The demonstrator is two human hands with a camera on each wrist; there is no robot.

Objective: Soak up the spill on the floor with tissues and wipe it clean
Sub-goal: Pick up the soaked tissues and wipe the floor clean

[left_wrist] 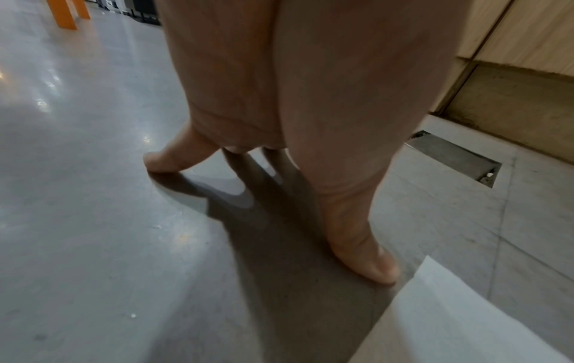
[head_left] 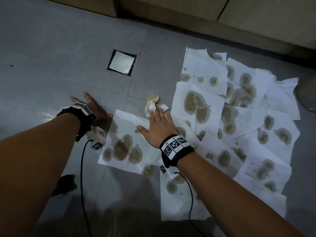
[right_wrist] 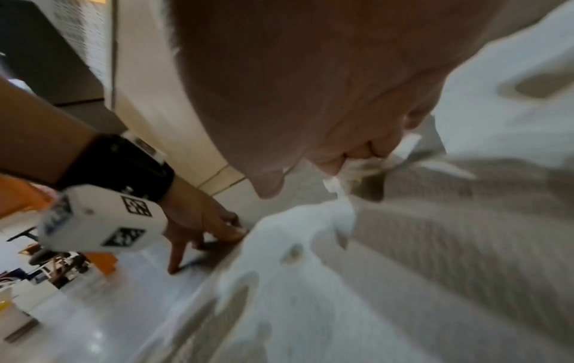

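Two hands, one crumpled wad, many stained tissues on floor.
Left hand [head_left: 93, 106] flat, fingers spread on floor [head_left: 51, 57]; right hand [head_left: 158, 124] flat on tissues [head_left: 205, 106], fingertips touching wad [head_left: 153, 104].

Both bare forearms are reaching forward and down, each wearing a black wrist strap with white marker blocks. The left hand [head_left: 94, 106] is bracing on spread, straight fingertips [left_wrist: 372, 267], thumb out to the side. The right hand [head_left: 158, 124] is lying palm down, thumb splayed left, its fingers [right_wrist: 335, 162] extending forward and lightly bent at the tips.
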